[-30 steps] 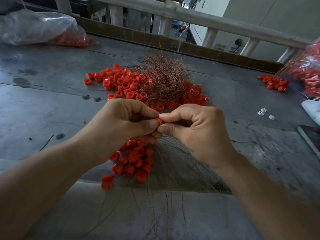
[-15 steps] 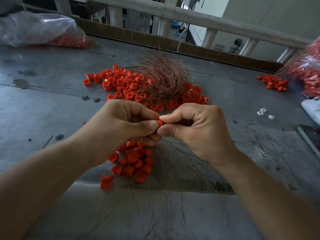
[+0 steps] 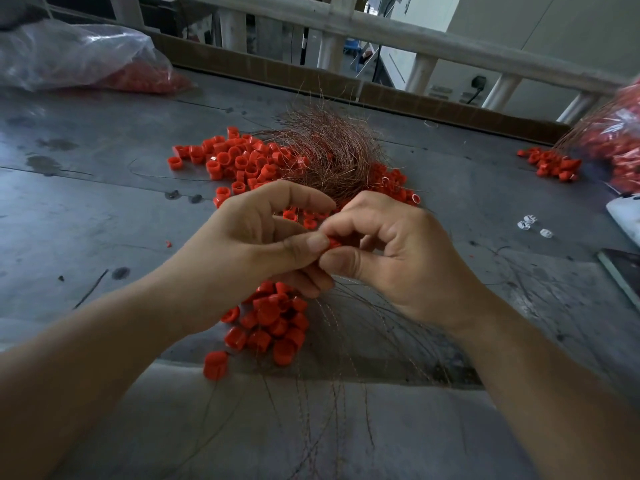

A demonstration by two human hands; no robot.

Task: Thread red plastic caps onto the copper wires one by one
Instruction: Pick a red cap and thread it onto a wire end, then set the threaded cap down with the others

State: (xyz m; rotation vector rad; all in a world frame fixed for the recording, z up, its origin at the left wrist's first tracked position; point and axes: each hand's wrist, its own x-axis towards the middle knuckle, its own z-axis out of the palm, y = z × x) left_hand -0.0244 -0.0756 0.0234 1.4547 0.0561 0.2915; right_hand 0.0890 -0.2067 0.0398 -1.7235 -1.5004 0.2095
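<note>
My left hand [image 3: 256, 244] and my right hand [image 3: 391, 258] meet above the grey table. Between their thumbs and forefingers both pinch one small red cap [image 3: 334, 242], mostly hidden by the fingers. Thin copper wires [image 3: 346, 327] fan down from under the hands toward me. A bunch of red caps on wires [image 3: 273, 320] hangs just below my left hand. Behind the hands lies a tangled bundle of copper wire [image 3: 329, 150] on a heap of loose red caps [image 3: 235, 161].
A clear plastic bag with red caps [image 3: 79, 60] lies at the far left. Another bag of caps [image 3: 620, 133] and a small pile of caps [image 3: 550, 164] sit at the right. Three small white pieces [image 3: 531, 225] lie right of my hands. A railing runs behind the table.
My right hand's fingers have opened slightly around the cap and both hands stay together; the view has barely shifted.
</note>
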